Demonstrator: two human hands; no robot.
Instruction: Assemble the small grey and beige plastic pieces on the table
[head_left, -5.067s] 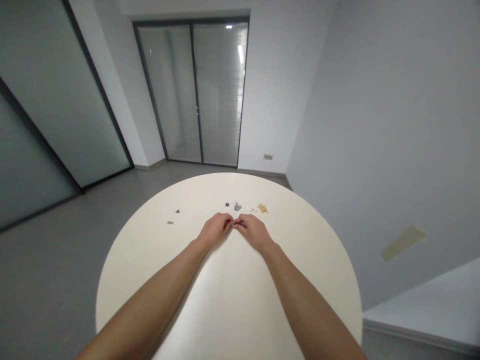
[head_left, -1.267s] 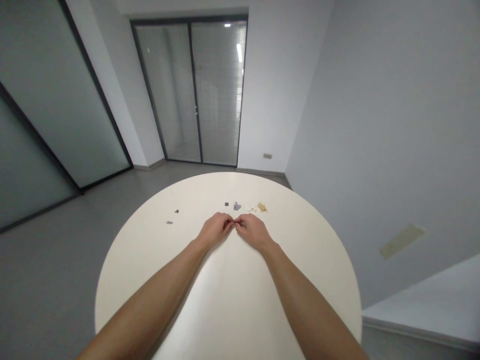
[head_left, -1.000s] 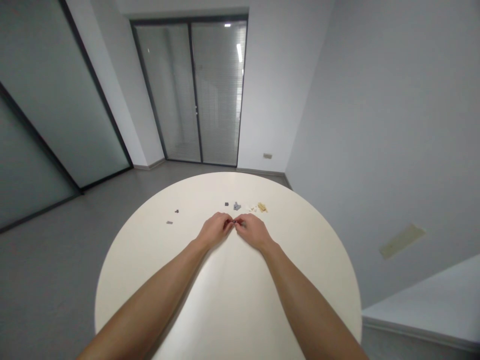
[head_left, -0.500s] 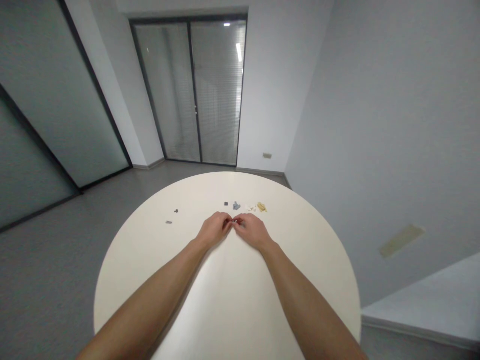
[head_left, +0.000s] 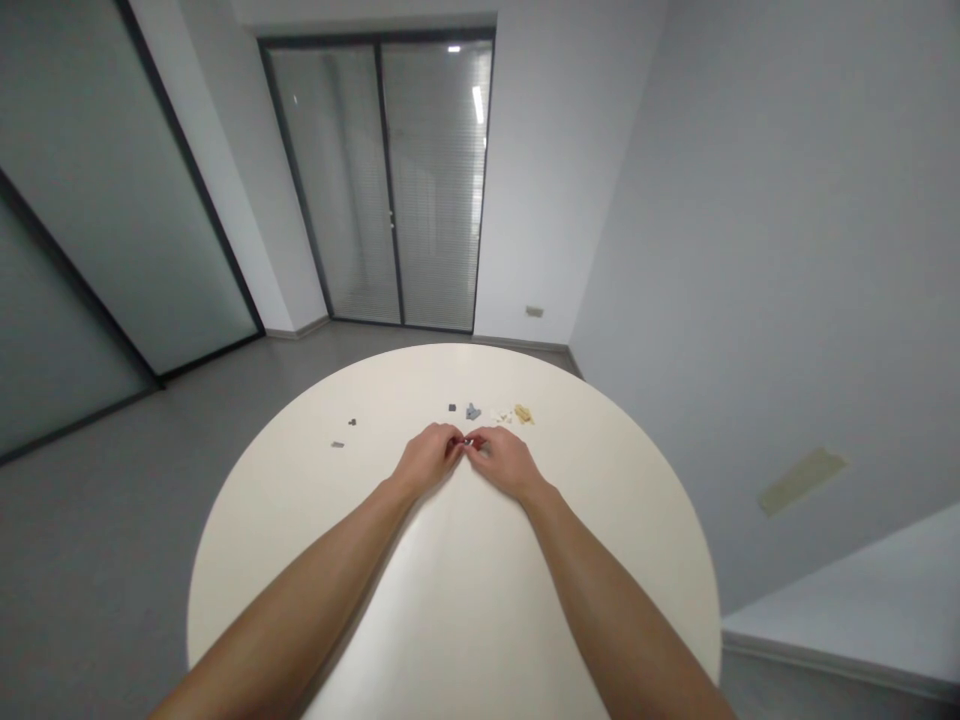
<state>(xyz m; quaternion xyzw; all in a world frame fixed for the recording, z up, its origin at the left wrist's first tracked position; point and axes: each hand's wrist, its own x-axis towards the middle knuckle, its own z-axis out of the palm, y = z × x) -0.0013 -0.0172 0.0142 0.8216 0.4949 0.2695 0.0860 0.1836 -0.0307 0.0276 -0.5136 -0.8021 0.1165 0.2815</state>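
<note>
Left hand and right hand are close together near the middle of the desk, both forearms reaching in from the bottom of the view. Fingers of both hands curl inward and the fingertips meet, pinching a tiny dark piece between them; it is mostly hidden and too small to tell its exact shape. Neither hand is spread. The desk is round and cream-white. Just ahead of the hands, a small dark square piece and a grey bricklike piece lie near each other. To the right of those are small white bits, then a little tan cluster, touching or nearly so, exact count hard to tell. Well off to the left are a dark piece and a flat grey piece, apart from each other. Beyond the desk: grey floor, a glass double door with blinds behind it, frosted glass panels on the left, and a pale wall on the right with a tan patch.
</note>
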